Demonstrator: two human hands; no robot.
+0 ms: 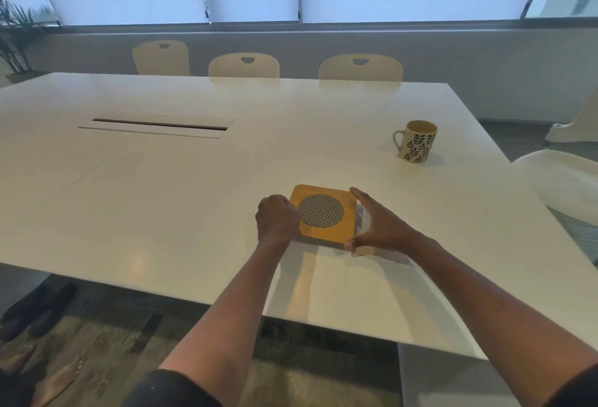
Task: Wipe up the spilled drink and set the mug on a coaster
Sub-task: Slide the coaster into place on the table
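A square wooden coaster [323,214] with a round woven mesh centre lies flat on the white table [161,196], near the front edge. My left hand [276,217] is curled against its left side. My right hand [377,223] spans its right side, forefinger at the far corner and thumb at the near corner. A cream mug [416,141] with a dark leaf pattern stands upright farther back on the right, handle to the left, apart from both hands. No cloth or spill is visible.
A cable slot [158,125] is set into the table at centre left. Three cream chairs [244,65] line the far side and white chairs [563,180] stand at the right. A plant [14,27] stands in the far left corner.
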